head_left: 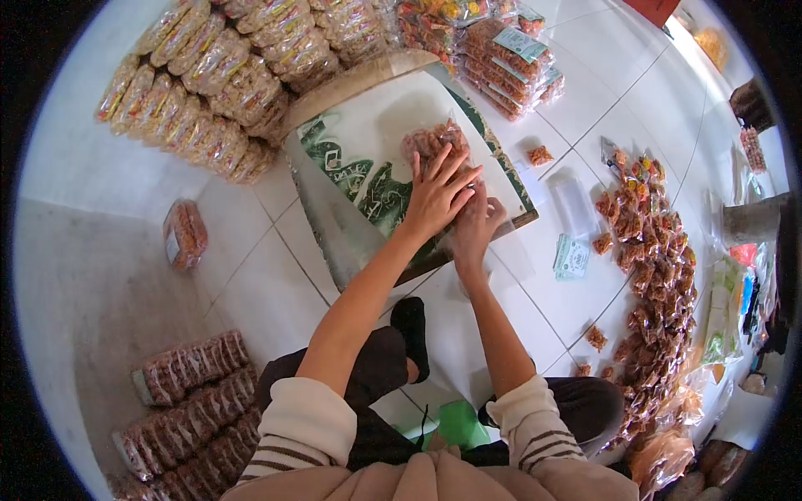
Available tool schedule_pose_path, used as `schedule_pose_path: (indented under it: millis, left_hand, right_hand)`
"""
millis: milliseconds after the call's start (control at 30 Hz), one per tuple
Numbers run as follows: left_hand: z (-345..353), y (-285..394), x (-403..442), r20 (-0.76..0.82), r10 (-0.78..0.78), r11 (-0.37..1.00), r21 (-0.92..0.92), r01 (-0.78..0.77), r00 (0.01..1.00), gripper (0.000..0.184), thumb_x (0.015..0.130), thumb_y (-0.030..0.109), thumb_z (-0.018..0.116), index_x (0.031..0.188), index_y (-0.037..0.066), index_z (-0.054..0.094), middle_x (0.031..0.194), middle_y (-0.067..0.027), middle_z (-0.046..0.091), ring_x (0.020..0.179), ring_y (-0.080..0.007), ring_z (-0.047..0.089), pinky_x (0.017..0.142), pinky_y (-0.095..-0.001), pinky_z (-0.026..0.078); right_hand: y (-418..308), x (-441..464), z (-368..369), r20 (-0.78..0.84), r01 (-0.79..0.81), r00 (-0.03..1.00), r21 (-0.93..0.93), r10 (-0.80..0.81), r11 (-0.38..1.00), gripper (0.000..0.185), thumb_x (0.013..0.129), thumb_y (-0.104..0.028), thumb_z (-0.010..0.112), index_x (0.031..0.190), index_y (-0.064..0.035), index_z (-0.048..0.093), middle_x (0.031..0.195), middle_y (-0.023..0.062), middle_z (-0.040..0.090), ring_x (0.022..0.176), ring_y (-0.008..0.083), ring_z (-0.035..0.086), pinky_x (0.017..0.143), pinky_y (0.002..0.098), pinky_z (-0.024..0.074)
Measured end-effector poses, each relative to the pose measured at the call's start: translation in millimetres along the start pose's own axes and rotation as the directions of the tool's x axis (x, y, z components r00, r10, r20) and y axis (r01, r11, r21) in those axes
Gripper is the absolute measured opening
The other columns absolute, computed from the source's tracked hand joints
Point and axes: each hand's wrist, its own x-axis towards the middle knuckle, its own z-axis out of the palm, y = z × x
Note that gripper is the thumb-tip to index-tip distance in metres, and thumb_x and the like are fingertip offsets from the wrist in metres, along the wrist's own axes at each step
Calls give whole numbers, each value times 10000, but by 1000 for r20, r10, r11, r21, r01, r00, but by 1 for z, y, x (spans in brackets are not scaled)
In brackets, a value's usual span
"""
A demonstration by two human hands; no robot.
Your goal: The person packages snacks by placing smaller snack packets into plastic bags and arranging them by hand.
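A clear plastic bag of reddish-brown snacks [428,142] lies on the worn white and green tabletop [393,104]. My left hand [434,196] rests over its near end, fingers spread and stretched out. Close beside it, my right hand [478,219] is at the bag's near right end, with the fingers curled and partly hidden behind the left hand. What the right fingers hold, if anything, cannot be made out.
Stacked snack packs [209,67] stand at the back left. More bags [505,63] are behind the table. Many small packets [647,267] lie heaped on the right, near a clear plastic box [573,204] and printed labels [571,256]. Long packs [192,367] lie at lower left.
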Motion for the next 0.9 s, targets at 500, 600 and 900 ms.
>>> schedule_pose_path:
  millis: [500, 600, 900]
  left_hand:
    - [-3, 1, -8, 55, 110, 983, 140, -116, 992, 359, 811, 265, 531, 1169, 254, 507, 1289, 44, 396, 1269, -187, 244, 982, -618, 38]
    - [-4, 3, -8, 75, 127, 972, 189, -139, 989, 359, 799, 252, 542, 1156, 240, 510, 1290, 39, 388, 1273, -197, 227, 980, -625, 67]
    - [29, 131, 43, 190, 143, 927, 318, -199, 971, 407, 731, 221, 584, 1113, 104, 508, 1267, -84, 393, 1275, -256, 199, 964, -649, 75]
  right_hand:
    - [3, -4, -35, 219, 218, 929, 327, -298, 920, 453, 775, 76, 360, 1224, 29, 385, 1324, 218, 289, 1236, 342, 276, 1019, 378, 242]
    - [28, -15, -62, 579, 773, 631, -405, -517, 489, 389, 804, 11, 380, 1191, 38, 415, 1310, 228, 306, 1221, 341, 299, 1009, 386, 262]
    - [69, -42, -257, 432, 524, 809, -221, -399, 822, 194, 755, -13, 445, 905, -19, 569, 933, 139, 573, 917, 291, 526, 815, 367, 427]
